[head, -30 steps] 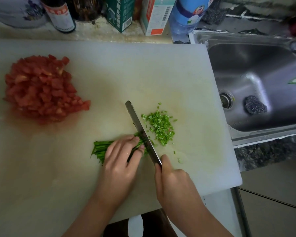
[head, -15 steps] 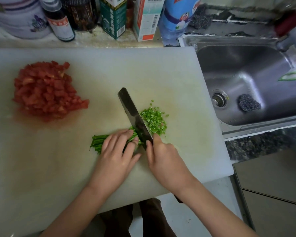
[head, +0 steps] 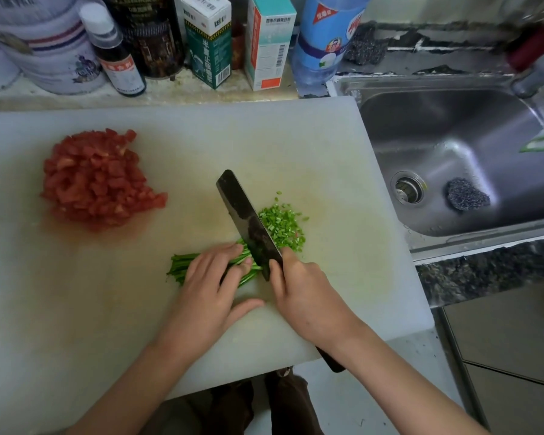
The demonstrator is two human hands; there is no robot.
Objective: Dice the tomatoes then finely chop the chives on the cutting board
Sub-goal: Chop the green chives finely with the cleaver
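Head view: white cutting board [head: 296, 136] beside a steel sink [head: 453, 120], bottles and cartons [head: 208, 42] lined along the counter behind it. Diced tomatoes [head: 98, 180] sit in one heap at the board's far left, well apart from the work, so the first step appears complete. Chive chopping is the step in hand. Left hand [head: 214, 287] lies over the uncut chive bundle [head: 178, 266], fingers fairly flat and pressing it to the board, thumb splayed on the bare surface, nothing gripped. Right hand [head: 305, 293] is wrapped round the handle of a dark cleaver [head: 248, 221], index finger up by the blade's heel. The blade crosses the bundle's cut end, just beside the left fingertips. Chopped chives [head: 283, 221] form a small pile on the blade's right side, touching it. Roughly a hand's cover of bundle is uncut. Next move, by judgement: draw the left fingers back along the stems — a small step only — then drop the blade close to the last cut, fingertips kept clear of the edge.
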